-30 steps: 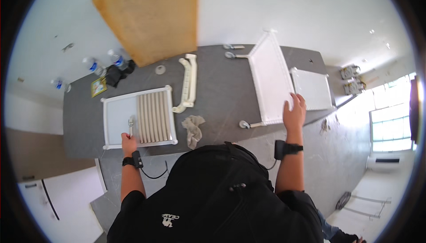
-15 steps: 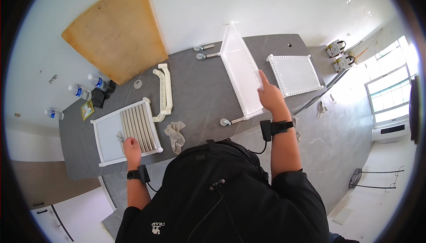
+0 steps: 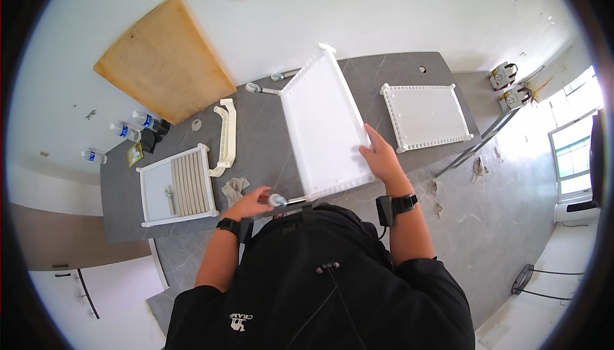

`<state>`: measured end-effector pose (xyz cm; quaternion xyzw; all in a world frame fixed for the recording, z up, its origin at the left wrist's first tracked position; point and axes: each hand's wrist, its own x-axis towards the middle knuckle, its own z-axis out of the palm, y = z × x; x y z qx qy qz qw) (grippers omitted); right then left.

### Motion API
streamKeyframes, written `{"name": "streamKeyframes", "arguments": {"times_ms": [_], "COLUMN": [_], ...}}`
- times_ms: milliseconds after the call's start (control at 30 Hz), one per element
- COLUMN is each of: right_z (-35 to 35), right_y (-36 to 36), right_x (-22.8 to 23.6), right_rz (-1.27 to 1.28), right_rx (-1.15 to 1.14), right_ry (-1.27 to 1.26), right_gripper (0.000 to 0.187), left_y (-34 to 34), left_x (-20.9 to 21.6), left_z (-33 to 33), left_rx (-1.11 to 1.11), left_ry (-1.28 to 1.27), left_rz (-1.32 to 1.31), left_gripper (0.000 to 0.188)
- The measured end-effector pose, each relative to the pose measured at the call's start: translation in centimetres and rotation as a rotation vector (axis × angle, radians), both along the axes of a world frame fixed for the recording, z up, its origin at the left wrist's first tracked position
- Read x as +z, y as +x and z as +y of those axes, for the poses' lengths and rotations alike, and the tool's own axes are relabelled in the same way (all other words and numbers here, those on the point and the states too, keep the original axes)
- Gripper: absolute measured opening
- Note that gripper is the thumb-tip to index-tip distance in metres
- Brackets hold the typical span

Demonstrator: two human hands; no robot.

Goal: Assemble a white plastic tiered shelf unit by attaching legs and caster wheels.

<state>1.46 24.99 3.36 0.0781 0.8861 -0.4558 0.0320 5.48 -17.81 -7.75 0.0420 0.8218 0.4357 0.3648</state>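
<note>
A white rectangular shelf panel [image 3: 325, 126] with a raised rim stands tilted on its edge over the middle of the table. My right hand [image 3: 385, 161] grips its right edge. Metal-stemmed caster wheels stick out from the panel's left side, one near caster [image 3: 277, 201] and one far caster [image 3: 253, 88]. Beside the near caster, my left hand [image 3: 251, 204] has its fingers apart, at or almost touching the wheel. Another caster [image 3: 277, 76] shows behind the far one.
A second white shelf panel [image 3: 428, 116] lies flat on the right. To the left, a third panel [image 3: 155, 193] carries several metal tubes [image 3: 190, 184] and a caster. Cream plastic brackets [image 3: 225, 136], a grey rag [image 3: 235, 189], water bottles [image 3: 146, 120] and a leaning wooden board [image 3: 167, 59] are also there.
My left hand has moved right, from the metal tubes to the near caster. The held panel has shifted left and toward me, turning its broad face more into view.
</note>
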Motion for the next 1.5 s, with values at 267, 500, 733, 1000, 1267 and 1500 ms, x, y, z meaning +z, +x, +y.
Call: {"name": "streamKeyframes", "arguments": {"times_ms": [267, 500, 733, 1000, 1267, 1500], "right_z": [2.7, 2.0, 1.3, 4.0, 5.2, -1.0], "right_y": [0.8, 1.9, 1.5, -0.5, 1.0, 3.7], "right_x": [-4.4, -11.7, -13.5, -11.3, 2.5, 2.1], "right_rz": [-0.169, -0.323, -0.488, -0.352, 0.405, 0.406], "right_rx": [-0.006, -0.026, 0.219, 0.092, 0.157, 0.686], "right_ry": [-0.859, -1.333, -1.105, -0.778, -0.12, 0.342], "right_gripper": [0.062, 0.061, 0.056, 0.046, 0.037, 0.031], "left_y": [2.5, 3.2, 1.6, 0.8, -0.1, -0.7], "left_x": [6.4, 7.1, 16.3, 17.7, 14.7, 14.8], "left_z": [6.3, 8.5, 12.6, 18.9, 21.4, 22.4], "left_rx": [0.177, 0.398, 0.346, 0.036, -0.169, -0.13], "left_ry": [0.419, 0.287, -0.072, -0.225, -0.371, -0.346], "left_rz": [0.033, 0.563, 0.797, 0.945, 0.892, 0.888], "left_gripper": [0.07, 0.029, 0.028, 0.026, 0.032, 0.03]}}
